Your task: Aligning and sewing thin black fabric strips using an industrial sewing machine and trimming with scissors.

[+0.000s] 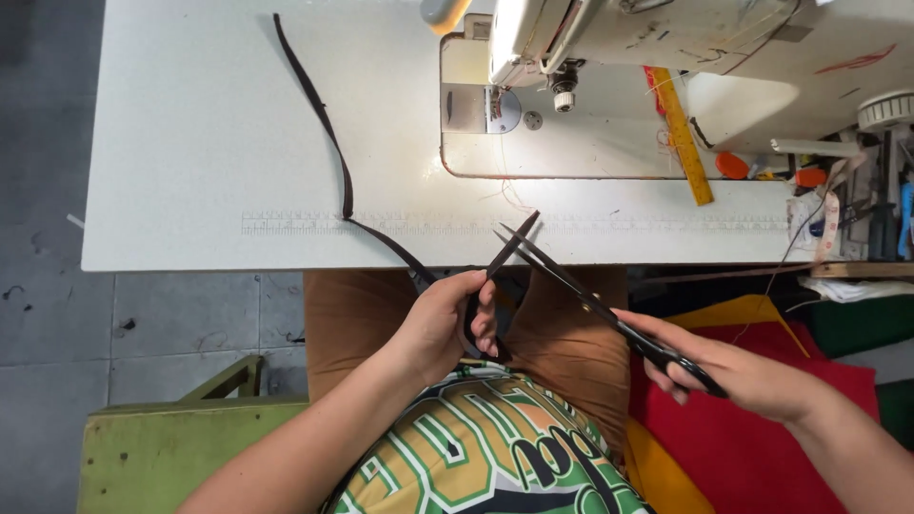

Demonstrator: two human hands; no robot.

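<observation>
We see one pair of black scissors (609, 319), its two blades parted in a narrow V just below the front edge of the surface (200, 162). The right hand (738, 371) is clenched around the dark handles, fingers curled through and over them. The blade tips cross one end of a single dark strap (328, 143), a thin, flat, flexible band. The left hand (447, 319) pinches that end upright, its grip closed on the strap just beside the blades. From there the strap runs up over the surface edge and snakes in a long curve across the pale, smooth top towards its far side.

Along the front of the surface runs one printed ruler strip, faint and straight. Beyond it stands one white sewing machine (609, 38), its metal needle plate lit by a lamp. Right of it lies one yellow wooden ruler (684, 138), slanted, touching the machine's bed. Small orange items and tools crowd the far right edge; we cannot tell them apart.

Under the hands are brown trousers (357, 314) and a green, white and orange patterned shirt (486, 447). Red and yellow cloth (762, 457) lies to the right, and one green wooden stool (181, 438) stands to the left on grey floor tiles.
</observation>
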